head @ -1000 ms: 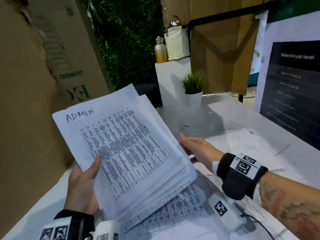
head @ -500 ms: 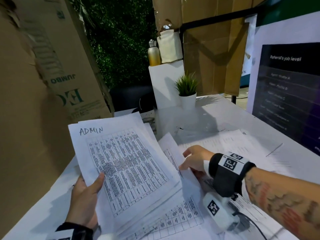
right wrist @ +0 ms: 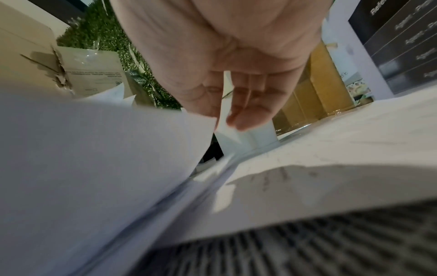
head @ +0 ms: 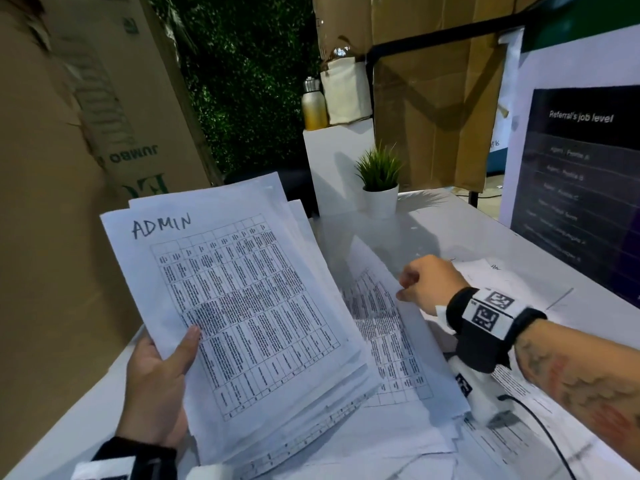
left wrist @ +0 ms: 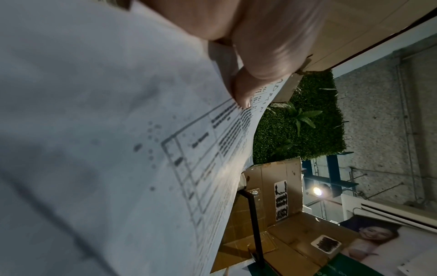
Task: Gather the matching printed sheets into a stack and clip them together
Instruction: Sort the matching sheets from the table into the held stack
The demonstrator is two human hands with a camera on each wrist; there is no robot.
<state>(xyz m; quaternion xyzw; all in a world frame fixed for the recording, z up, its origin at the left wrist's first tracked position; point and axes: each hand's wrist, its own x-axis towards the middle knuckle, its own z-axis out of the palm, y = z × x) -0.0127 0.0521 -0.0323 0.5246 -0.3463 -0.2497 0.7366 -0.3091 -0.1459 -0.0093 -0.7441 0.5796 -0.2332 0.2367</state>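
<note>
ADMIN stack point(head: 242, 306) gripped in left hand point(head: 156, 386); right hand point(head: 429, 282) pinching a lifted sheet point(head: 384, 327) alongside.

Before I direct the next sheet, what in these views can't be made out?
- Table text on the ADMIN stack: head view, too small to read.
- Left hand fingers: under the stack; only the thumb shows.
- Lifted sheet in the right hand: print too small to confirm a match; right wrist view is blurred.
- Clip: none visible in any view.
- Loose sheets below: covered by the stack and cut by the frame edge.
</note>
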